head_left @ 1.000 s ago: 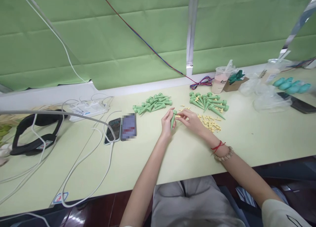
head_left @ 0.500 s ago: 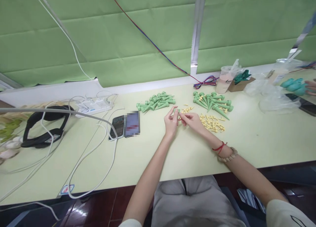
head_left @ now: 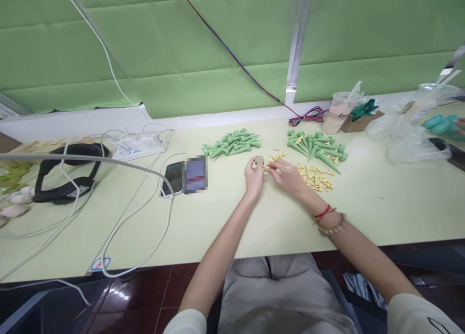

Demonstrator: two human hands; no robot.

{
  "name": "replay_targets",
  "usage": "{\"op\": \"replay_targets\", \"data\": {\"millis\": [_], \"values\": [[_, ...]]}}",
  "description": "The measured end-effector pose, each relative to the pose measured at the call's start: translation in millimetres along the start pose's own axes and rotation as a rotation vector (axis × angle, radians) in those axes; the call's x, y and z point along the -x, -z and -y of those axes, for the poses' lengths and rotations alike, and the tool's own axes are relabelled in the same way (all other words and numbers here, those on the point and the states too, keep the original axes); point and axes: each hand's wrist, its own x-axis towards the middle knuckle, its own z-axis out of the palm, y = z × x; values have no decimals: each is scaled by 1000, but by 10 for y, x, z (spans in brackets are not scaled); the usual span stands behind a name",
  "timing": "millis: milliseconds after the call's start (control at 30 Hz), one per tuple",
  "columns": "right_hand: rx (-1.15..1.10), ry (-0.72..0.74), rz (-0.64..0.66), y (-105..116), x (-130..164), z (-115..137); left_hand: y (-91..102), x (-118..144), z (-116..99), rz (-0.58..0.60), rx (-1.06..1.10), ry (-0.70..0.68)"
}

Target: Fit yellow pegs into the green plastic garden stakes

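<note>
My left hand (head_left: 255, 178) is closed round a green plastic watering spike (head_left: 258, 160); only its capped end shows above the fingers. Against it, my right hand (head_left: 286, 176) pinches a small yellow valve piece (head_left: 267, 167), mostly hidden by the fingertips. The two hands almost touch. Loose yellow valve pieces (head_left: 315, 178) lie just right of my right hand, with a smaller scatter (head_left: 279, 156) behind it. Beyond the hands are two piles of green spikes: a left pile (head_left: 232, 143) and a right pile (head_left: 317, 147), where some spikes have yellow pieces in them.
Two phones (head_left: 173, 178) lie to the left, near a power strip (head_left: 140, 146), looping white cables and a black headset (head_left: 69, 174). At the back right stand a drink cup (head_left: 337, 116) and a cardboard box (head_left: 361, 123). Another person's hand (head_left: 460, 127) shows at the right edge.
The view has shifted slightly. My hands stay together; a bit of yellow now shows between my right fingertips and the green spike.
</note>
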Motion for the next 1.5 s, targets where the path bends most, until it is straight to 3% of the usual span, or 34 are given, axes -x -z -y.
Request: {"op": "replay_targets", "data": {"millis": [167, 333, 433, 633, 933, 1067, 1200, 1367, 1500], "values": [[-282, -300, -1, -2, -34, 26, -6, 56, -40, 44, -29, -26], [-468, -429, 167, -17, -84, -4, 53, 72, -80, 97, -74, -106], [-528, -469, 196, -11, -91, 0, 65, 50, -72, 125, -32, -113], [-405, -364, 8, 11, -59, 56, 67, -41, -74, 54, 80, -26], [-241, -98, 48, 132, -86, -53, 87, -7, -120, 186, 129, 129], [-131, -5, 88, 199, -86, -28, 62, 7, -88, 180, 131, 124], [-190, -76, 126, 179, -74, 64, 8, 64, -73, 86, 148, 21], [-587, -347, 174, 61, -73, 112, -27, 195, -99, 4, 181, -134], [-739, -436, 209, -32, -76, 98, -22, 210, -126, -15, 216, -175]]}}
